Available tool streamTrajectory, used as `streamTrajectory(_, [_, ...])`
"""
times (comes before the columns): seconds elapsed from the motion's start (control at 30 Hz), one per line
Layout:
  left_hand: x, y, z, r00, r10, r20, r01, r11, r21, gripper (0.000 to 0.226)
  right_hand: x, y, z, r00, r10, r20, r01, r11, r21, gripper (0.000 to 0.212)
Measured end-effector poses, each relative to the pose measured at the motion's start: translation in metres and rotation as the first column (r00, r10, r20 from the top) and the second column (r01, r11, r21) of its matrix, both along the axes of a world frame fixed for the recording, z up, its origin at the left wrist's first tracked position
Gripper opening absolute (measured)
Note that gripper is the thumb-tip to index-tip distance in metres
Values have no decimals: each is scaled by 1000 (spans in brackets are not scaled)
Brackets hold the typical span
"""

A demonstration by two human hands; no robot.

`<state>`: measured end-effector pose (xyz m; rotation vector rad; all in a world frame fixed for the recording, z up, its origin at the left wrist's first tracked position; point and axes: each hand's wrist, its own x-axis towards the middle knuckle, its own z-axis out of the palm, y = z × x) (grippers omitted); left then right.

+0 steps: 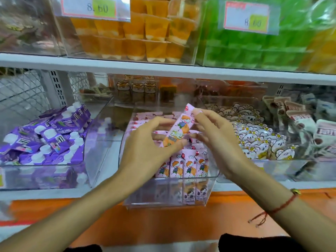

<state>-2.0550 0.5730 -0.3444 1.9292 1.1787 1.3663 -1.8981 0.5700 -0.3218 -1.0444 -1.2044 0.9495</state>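
Note:
A pink snack packet with a cartoon figure is lifted, tilted, above a clear plastic bin holding several upright packets of the same kind. My left hand pinches the packet's lower end between thumb and fingers. My right hand pinches its upper end with the fingertips. Both hands hover over the middle of the bin.
Left bin holds purple pouches with white caps. Right bin holds white flower-print packets and brown-white packets. The upper shelf carries orange jelly cups and green cups behind price tags. An orange ledge runs below.

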Motion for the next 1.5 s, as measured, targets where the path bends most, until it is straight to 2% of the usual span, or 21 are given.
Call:
streamTrajectory(0.1, [1, -4, 0, 999, 17, 48, -16, 1000, -23, 50, -1, -4, 1, 994, 100, 41, -99, 995, -26, 28])
streamTrajectory(0.23, [1, -7, -2, 997, 47, -56, -46, 998, 34, 40, 1, -6, -1, 995, 57, 82, -56, 998, -8, 33])
streamTrajectory(0.47, [-4, -6, -1, 1000, 8, -3, -8, 1000, 14, 31, 2, 0, -2, 998, 56, -33, -59, 992, -108, 32])
streamTrajectory(0.53, [-5, -5, -2, 1000, 3, 4, -3, 1000, 7, 30, 2, 1, -1, 991, 106, -80, -116, 984, -133, 31])
streamTrajectory(0.63, [-4, -3, -5, 1000, -26, 8, 27, 999, -18, 27, 2, -1, -2, 973, 231, 2, -230, 967, -108, 22])
streamTrajectory(0.73, [-3, -3, -6, 999, -39, -34, 38, 999, -15, 33, 2, -2, -3, 986, 152, 62, -147, 986, -76, 37])
streamTrajectory(0.87, [-4, -3, -7, 993, 6, -116, 3, 997, 78, 47, -3, -5, -6, 995, 29, 95, -33, 998, 46, 27])
streamTrajectory(0.97, [-4, -4, -6, 996, 2, -84, 5, 997, 79, 43, -7, -7, -8, 992, -14, 123, -2, 992, 128, 27])
streamTrajectory(1.03, [-3, -3, -2, 999, -52, -15, 52, 998, 37, 34, -7, -7, -7, 991, -1, 131, -16, 992, 129, 26])
streamTrajectory(1.1, [-4, -2, 2, 982, -144, 120, 157, 981, -112, 25, -5, -7, -5, 989, 23, 147, -32, 998, 62, 24])
streamTrajectory(1.17, [-5, -2, 6, 940, -207, 272, 295, 894, -339, 16, -3, -6, -5, 986, 45, 159, -42, 999, -27, 23])
streamTrajectory(1.23, [-7, -2, 7, 913, -227, 339, 375, 796, -476, 24, -3, -5, -6, 987, 80, 137, -65, 992, -111, 25])
streamTrajectory(1.37, [-7, -3, 8, 896, -215, 388, 409, 740, -534, 26, -4, -4, -6, 987, 119, 106, -100, 981, -168, 28])
streamTrajectory(1.5, [-10, 0, 9, 899, -221, 378, 398, 771, -497, 24, -1, -3, -7, 982, 142, 121, -128, 985, -115, 27])
